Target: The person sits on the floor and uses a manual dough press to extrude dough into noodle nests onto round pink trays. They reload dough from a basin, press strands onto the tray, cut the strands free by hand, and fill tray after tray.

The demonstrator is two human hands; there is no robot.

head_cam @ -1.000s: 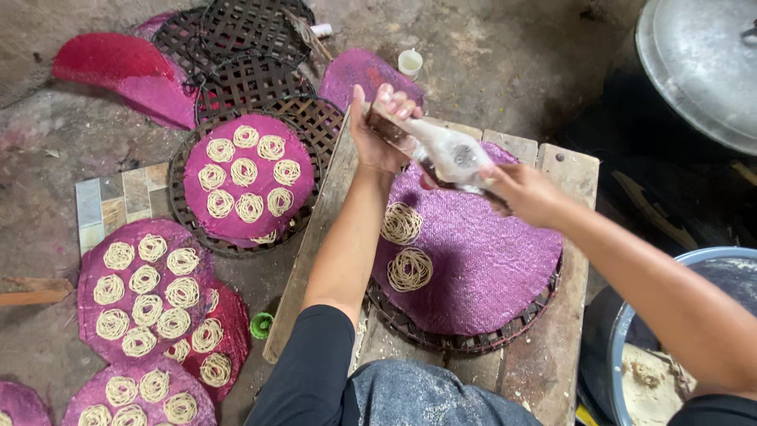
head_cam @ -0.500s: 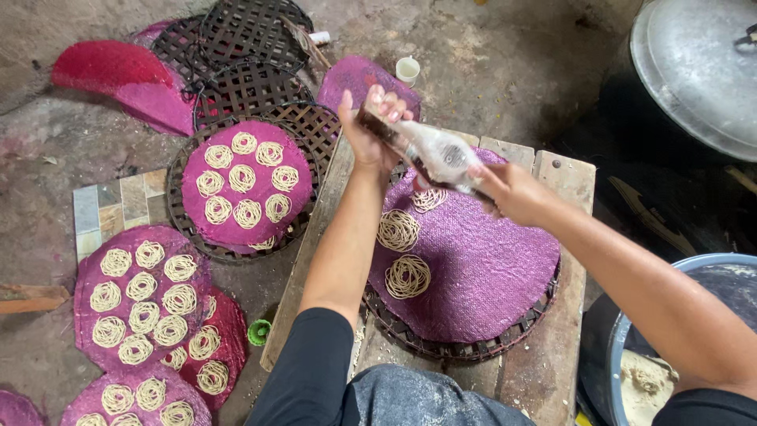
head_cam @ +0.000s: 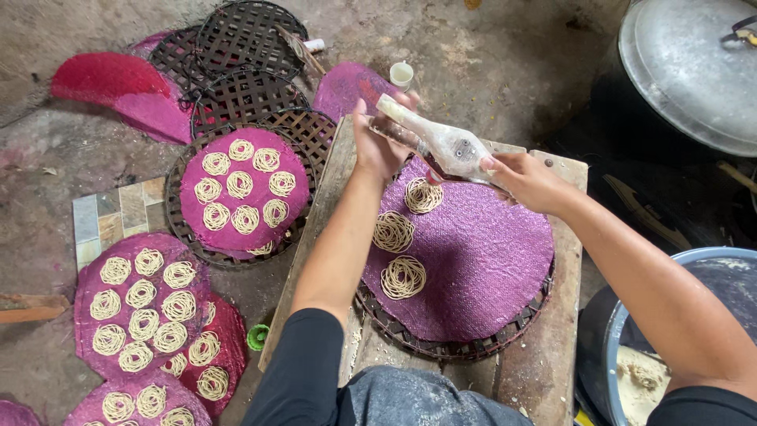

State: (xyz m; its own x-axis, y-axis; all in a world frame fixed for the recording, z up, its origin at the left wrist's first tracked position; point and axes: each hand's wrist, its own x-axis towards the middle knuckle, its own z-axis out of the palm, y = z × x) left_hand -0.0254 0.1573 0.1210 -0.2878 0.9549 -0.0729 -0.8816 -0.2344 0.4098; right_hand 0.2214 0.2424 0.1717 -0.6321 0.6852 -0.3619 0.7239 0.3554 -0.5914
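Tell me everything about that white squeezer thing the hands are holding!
The press is a long, pale, wooden-looking tool, dusted white with flour or dough. It has long handles and a wider middle with small dark spots. It lies tilted above the far edge of the purple mat. The left hand grips its far end; the right hand grips the near end. Just beneath it sits a fresh noodle coil.
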